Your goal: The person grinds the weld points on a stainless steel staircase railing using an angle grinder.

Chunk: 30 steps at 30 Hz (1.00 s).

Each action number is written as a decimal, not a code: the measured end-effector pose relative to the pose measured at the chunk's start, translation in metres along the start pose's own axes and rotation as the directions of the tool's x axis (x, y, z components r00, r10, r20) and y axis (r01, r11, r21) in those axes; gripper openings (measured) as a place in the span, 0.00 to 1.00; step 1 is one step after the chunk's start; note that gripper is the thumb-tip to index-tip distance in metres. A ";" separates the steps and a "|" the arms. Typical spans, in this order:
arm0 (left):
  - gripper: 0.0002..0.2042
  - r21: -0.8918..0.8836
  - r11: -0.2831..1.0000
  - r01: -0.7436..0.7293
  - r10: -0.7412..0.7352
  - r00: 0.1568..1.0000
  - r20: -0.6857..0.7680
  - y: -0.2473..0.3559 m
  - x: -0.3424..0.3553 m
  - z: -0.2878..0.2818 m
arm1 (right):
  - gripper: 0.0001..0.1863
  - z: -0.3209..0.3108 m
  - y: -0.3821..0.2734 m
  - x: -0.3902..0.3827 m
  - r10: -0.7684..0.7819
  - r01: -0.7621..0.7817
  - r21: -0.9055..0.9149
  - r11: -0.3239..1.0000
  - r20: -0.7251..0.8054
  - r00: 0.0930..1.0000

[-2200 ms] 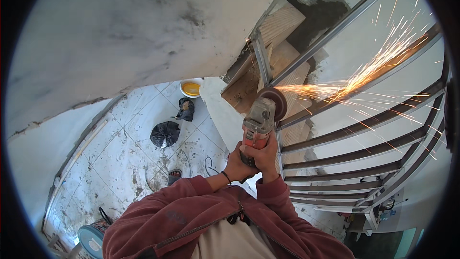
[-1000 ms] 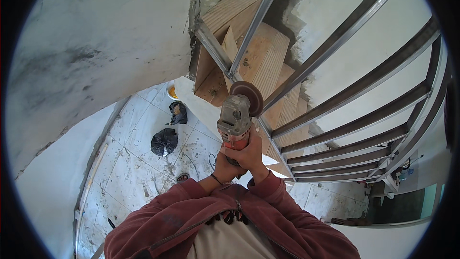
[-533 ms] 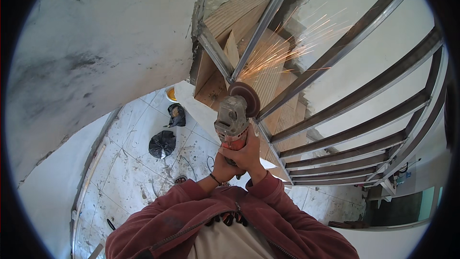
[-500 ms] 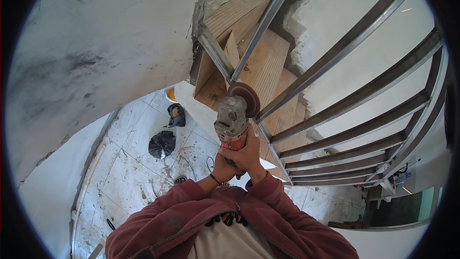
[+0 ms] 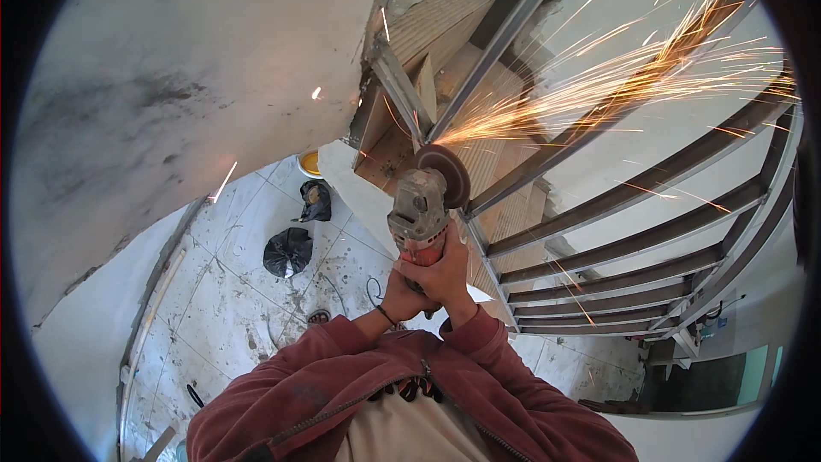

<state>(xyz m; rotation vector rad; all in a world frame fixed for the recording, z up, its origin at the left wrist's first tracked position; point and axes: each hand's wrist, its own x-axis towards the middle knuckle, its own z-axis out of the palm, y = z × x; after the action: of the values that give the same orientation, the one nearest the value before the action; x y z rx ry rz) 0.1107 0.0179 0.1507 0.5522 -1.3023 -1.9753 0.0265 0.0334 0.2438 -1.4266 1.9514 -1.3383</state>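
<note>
An angle grinder (image 5: 416, 216) with a dusty grey head and a red body is held upright before me. My right hand (image 5: 443, 272) wraps around its body, and my left hand (image 5: 404, 295) closes around the lower part, its fingers partly hidden. The brown grinding disc (image 5: 445, 173) meets the metal railing (image 5: 425, 130) near the joint of an upright bar and the bottom rail. From there a broad spray of orange sparks (image 5: 547, 107) flies to the upper right across the bars.
Wooden stair treads (image 5: 505, 175) lie behind the railing bars (image 5: 599, 269). A stained plaster wall (image 5: 188, 85) stands at the left. On the dirty tiled floor (image 5: 231, 291) are two black plastic bags (image 5: 288, 252) and a yellow-and-white container (image 5: 310, 164).
Only a few stray sparks showed before; now a dense stream leaves the disc. The view has shifted slightly, and both hands keep their hold on the angle grinder.
</note>
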 end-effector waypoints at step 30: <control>0.37 0.034 0.998 -0.052 0.052 0.999 -0.003 0.003 0.000 -0.007 | 0.37 0.006 -0.003 0.002 0.013 -0.012 0.024 1.000 -0.024 1.000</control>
<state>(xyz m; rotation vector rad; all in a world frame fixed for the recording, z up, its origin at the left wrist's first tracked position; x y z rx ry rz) 0.1163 0.0127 0.1505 0.5328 -1.3363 -1.9120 0.0317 0.0283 0.2434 -1.3906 1.9497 -1.3753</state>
